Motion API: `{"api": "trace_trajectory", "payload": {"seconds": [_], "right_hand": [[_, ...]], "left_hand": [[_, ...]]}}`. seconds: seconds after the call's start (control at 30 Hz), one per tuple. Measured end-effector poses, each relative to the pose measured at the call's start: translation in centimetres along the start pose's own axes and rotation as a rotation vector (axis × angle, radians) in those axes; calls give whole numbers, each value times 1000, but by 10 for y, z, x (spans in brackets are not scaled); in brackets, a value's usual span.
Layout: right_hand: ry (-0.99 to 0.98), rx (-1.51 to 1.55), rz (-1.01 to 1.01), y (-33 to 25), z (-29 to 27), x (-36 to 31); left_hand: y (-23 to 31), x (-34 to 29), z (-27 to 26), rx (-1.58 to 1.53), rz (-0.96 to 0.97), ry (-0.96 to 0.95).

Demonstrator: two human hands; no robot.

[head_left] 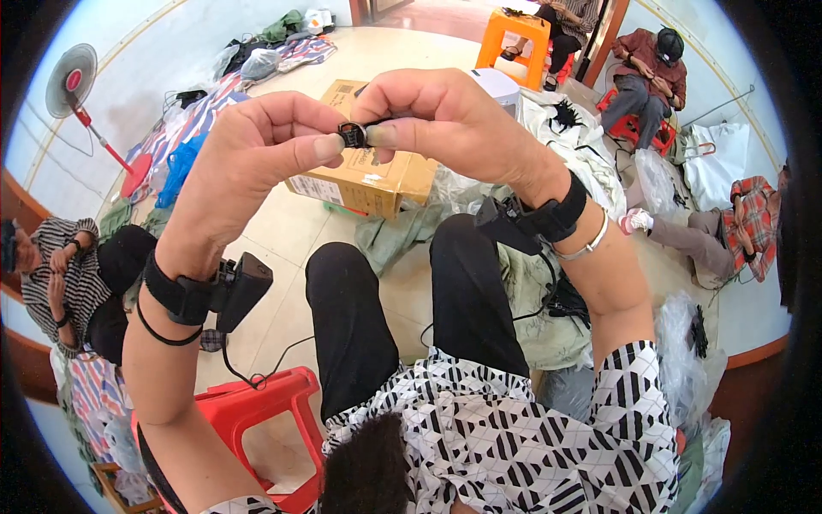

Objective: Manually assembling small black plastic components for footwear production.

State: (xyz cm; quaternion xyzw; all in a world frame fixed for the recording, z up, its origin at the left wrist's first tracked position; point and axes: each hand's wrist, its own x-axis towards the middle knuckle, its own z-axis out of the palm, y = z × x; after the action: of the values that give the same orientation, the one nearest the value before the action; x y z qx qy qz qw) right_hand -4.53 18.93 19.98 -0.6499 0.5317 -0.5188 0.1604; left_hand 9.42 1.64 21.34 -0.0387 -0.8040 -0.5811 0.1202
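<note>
A small black part [352,134], perhaps a plastic buckle or clip, is pinched between my two hands, held up in front of me. My left hand [248,154] grips its left side between thumb and curled fingers. From the other side my right hand [454,120] closes thumb and fingertips on it, hiding part of its shape. Both hands are raised above a brown cardboard box [364,197] that stands on the floor beyond my knees. Each wrist wears a black strap with a small black device.
A red plastic stool [295,385] is at my lower left. Green and white fabric lies heaped right of the box. An orange stool [516,36] stands farther back. A red-based fan [73,81] is at far left. Several people sit around the room among plastic bags.
</note>
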Motion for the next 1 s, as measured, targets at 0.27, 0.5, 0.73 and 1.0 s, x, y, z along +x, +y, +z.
{"api": "trace_trajectory", "payload": {"seconds": [0.27, 0.5, 0.73, 1.0], "right_hand": [[81, -68, 85, 1, 9, -12], [335, -473, -177, 6, 16, -16], [424, -770, -516, 2, 20, -15], [401, -711, -637, -2, 18, -14]], "left_hand": [[-10, -4, 14, -41, -29, 61], [-2, -6, 39, 351, 295, 370], [-3, -10, 39, 765, 692, 566], [-4, -15, 32, 834, 893, 551]]}}
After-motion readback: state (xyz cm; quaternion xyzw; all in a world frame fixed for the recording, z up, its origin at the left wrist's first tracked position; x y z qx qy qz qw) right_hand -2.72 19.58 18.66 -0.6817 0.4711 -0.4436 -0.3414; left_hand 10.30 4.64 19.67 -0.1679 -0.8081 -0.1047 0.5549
